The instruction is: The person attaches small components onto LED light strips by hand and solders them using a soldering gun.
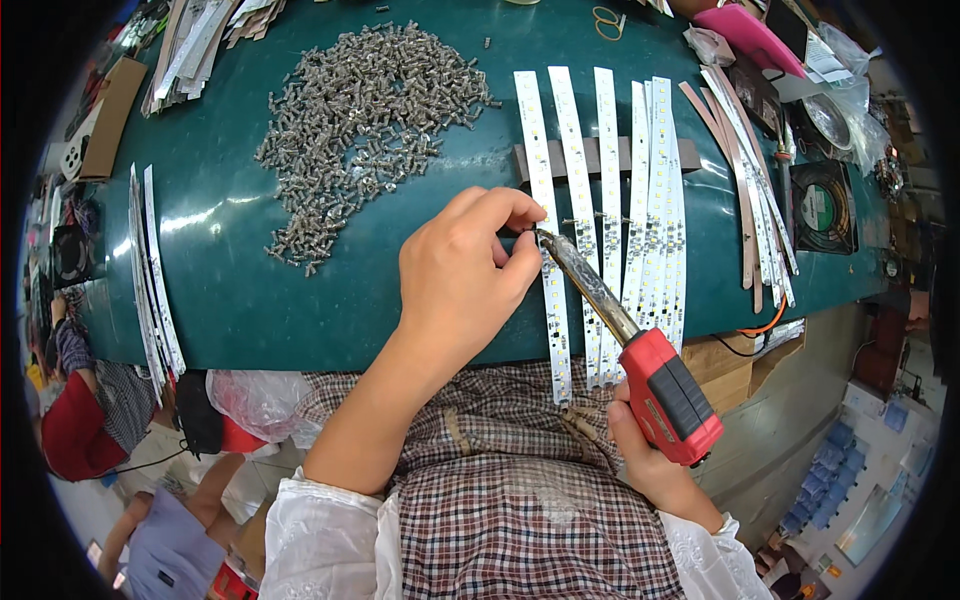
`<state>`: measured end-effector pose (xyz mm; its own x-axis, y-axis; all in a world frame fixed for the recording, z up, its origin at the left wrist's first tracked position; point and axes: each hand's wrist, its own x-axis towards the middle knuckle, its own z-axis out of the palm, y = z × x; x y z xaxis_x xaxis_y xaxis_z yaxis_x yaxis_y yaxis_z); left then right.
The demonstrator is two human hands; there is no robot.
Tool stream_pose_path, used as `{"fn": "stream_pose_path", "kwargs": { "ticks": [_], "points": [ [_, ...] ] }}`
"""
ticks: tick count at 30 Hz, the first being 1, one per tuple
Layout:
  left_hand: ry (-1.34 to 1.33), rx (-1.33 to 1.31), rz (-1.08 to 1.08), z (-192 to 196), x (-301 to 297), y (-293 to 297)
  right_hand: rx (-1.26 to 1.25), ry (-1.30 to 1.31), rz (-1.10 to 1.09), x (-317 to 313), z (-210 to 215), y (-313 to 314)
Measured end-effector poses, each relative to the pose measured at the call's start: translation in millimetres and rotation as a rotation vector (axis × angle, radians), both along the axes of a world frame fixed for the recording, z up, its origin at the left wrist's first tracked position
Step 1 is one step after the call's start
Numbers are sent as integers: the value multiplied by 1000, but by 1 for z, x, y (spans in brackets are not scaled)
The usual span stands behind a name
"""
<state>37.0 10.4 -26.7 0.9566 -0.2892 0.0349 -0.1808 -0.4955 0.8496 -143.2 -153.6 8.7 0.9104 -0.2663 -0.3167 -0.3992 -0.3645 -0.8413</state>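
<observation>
Several white LED strips (555, 330) lie side by side, pointing away from me, their far parts across a dark bar (688, 155). My right hand (655, 470) is wrapped around the red and black handle of a soldering gun (670, 395). The gun's metal barrel slants up and left, its tip at the leftmost strip. Beside that tip, my left hand (450, 270) has thumb and forefinger closed in a pinch at the strip's edge; whatever they hold is too small and covered to make out. A large heap of small metallic parts (370, 110) spreads over the green table to the left.
More strips (755, 200) lie to the right, near a black square fan (822, 205) and an orange cable (768, 325). Other strips (155, 280) line the table's left side. Scissors (608, 22) rest at the far edge. Another person (170, 550) is at lower left.
</observation>
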Motion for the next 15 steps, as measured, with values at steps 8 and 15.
{"fn": "stream_pose_path", "kwargs": {
  "ticks": [8,15],
  "points": [
    [-16,2,7,-2,0,0,-8,-30,22,-1,-5,1],
    [-34,11,15,-3,0,-2,-63,-43,39,-1,-4,2]
  ]
}}
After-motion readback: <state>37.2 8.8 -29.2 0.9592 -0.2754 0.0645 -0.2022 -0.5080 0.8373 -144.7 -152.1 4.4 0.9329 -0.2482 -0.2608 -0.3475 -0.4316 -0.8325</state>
